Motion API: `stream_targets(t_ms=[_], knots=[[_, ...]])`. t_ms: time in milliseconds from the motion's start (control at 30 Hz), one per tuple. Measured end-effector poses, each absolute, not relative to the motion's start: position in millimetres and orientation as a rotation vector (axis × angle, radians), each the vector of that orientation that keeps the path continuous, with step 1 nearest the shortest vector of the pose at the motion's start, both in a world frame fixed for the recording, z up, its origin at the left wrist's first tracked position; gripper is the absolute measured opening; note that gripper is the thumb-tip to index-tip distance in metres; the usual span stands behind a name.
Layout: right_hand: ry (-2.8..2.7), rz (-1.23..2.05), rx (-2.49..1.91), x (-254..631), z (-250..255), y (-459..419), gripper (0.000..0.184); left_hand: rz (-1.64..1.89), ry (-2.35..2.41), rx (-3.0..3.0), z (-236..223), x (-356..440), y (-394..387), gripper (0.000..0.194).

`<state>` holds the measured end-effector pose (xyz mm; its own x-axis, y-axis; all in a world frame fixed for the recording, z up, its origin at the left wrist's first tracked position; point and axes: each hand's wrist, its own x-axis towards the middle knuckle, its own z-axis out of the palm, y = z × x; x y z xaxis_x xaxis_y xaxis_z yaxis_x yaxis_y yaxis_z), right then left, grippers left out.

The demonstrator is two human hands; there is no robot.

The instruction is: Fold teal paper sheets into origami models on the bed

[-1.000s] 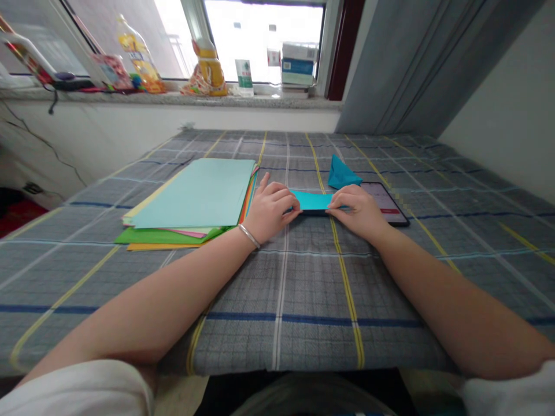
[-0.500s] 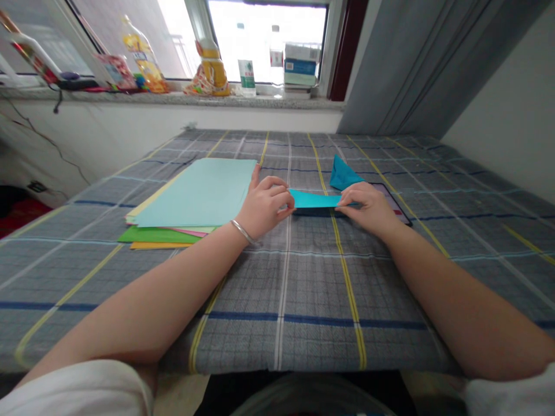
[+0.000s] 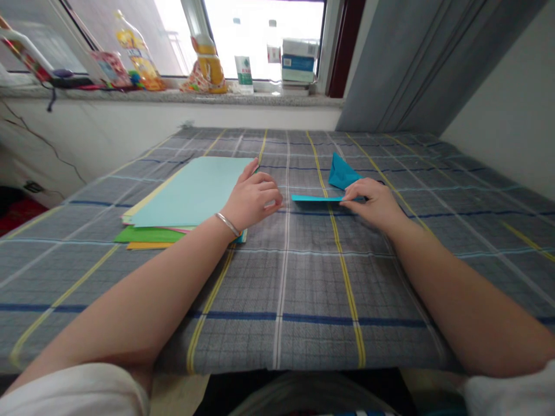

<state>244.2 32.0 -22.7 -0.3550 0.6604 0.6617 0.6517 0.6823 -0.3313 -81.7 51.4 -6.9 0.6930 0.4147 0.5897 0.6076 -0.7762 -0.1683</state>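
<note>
My right hand pinches one end of a blue sheet of paper between thumb and fingertips. The paper appears as a thin strip, held nearly edge-on just above the tablecloth. To its left, my left hand is apart from the paper, with loosely bent fingers and nothing in them. That hand is beside the right edge of a stack of coloured paper, whose top sheet is pale blue-green. A folded blue paper piece stands just beyond my right hand, which partly hides it.
A grey checked cloth covers the table. Behind it, a stone windowsill holds a tilted drink bottle, a yellow container, a white-and-green container and boxes. A grey curtain hangs at the right.
My left hand has let go of the blue paper and moved left. The paper, now only in my right hand, has tilted to a thinner strip.
</note>
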Motion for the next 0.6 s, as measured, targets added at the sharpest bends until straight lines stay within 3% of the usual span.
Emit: stream_targets(t_ms=[167, 333, 600], knots=[[-1.998, 0.03, -1.071, 245.8, -22.9, 32.9, 0.013, -0.793, -1.056, -2.632, -13.5, -89.6, 59.5, 0.014], [-2.074, -0.004, -1.088, 235.7, -18.6, 25.2, 0.011, -0.799, -1.025, -2.763, -17.9, -77.8, 53.8, 0.032], [-2.245, -0.346, -1.164, 219.0, -7.8, 8.5, 0.001, -0.978, -0.954, -2.609, -21.0, -57.5, 41.3, 0.007]])
